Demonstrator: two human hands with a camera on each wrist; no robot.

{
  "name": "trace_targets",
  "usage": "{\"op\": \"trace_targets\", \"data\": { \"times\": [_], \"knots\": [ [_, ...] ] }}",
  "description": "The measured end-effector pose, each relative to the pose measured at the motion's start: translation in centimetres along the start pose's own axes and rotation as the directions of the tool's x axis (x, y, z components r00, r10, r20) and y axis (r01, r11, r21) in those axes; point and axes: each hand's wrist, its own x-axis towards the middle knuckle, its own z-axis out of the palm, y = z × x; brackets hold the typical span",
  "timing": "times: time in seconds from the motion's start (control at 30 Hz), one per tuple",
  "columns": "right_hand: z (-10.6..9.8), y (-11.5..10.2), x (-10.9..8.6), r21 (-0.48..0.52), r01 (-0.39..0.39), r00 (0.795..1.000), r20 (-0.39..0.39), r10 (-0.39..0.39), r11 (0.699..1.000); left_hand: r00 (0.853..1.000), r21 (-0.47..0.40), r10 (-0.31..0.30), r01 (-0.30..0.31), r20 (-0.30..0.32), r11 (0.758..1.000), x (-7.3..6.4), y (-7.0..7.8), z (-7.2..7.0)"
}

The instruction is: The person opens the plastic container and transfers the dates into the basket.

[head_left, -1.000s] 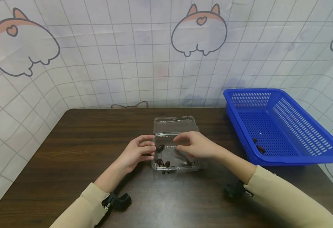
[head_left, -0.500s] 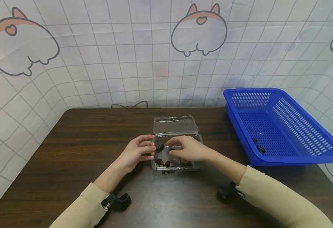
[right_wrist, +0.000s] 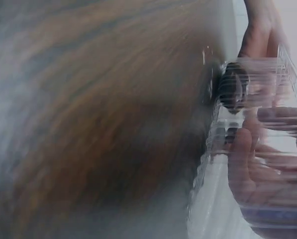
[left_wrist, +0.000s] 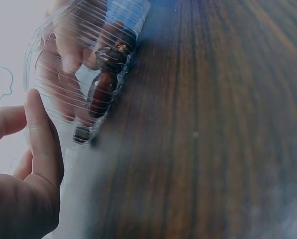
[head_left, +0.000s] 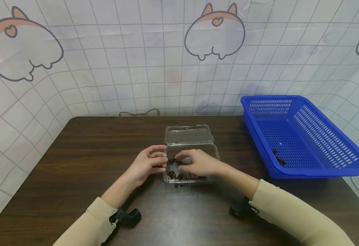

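Note:
A clear plastic clamshell box (head_left: 210,152) stands on the table with its lid (head_left: 189,134) tipped back. Several dark brown, glossy oval fruits resembling dates lie in it, among them one near the left wall (head_left: 171,159) and one in the front left corner (head_left: 172,175). My left hand (head_left: 144,165) rests its fingertips against the box's left side, fingers fairly straight. Inside the box is my right hand (head_left: 201,163), index finger near the left-wall date and thumb apart from it. Through the ribbed wall, the left wrist view shows dates (left_wrist: 102,92) near the right hand's fingers.
A blue perforated basket (head_left: 321,172) stands at the right, with a few dark dates (head_left: 280,160) at its near left side. A dark wood-grain table (head_left: 99,150) carries everything. A white grid-patterned cloth (head_left: 155,78) hangs behind.
My right hand has moved left and slightly down within the box, closer to the left-wall date. My left hand stays where it was against the box.

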Motion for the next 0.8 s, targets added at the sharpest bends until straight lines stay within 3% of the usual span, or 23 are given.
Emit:
{"op": "trace_targets", "data": {
  "times": [0.47, 0.8],
  "knots": [
    [0.6, -0.2, 0.7, -0.004, 0.012, 1.0, -0.026, -0.012, 1.0, 1.0, 0.004, -0.003, 0.003, -0.001, 1.0, 0.0, 0.1, 0.0],
    [0.9, -0.8, 1.3, -0.019, 0.031, 1.0, 0.003, -0.031, 0.999, 1.0, -0.005, 0.004, -0.004, 0.0, 1.0, -0.1, 0.3, 0.1]
  ]
}}
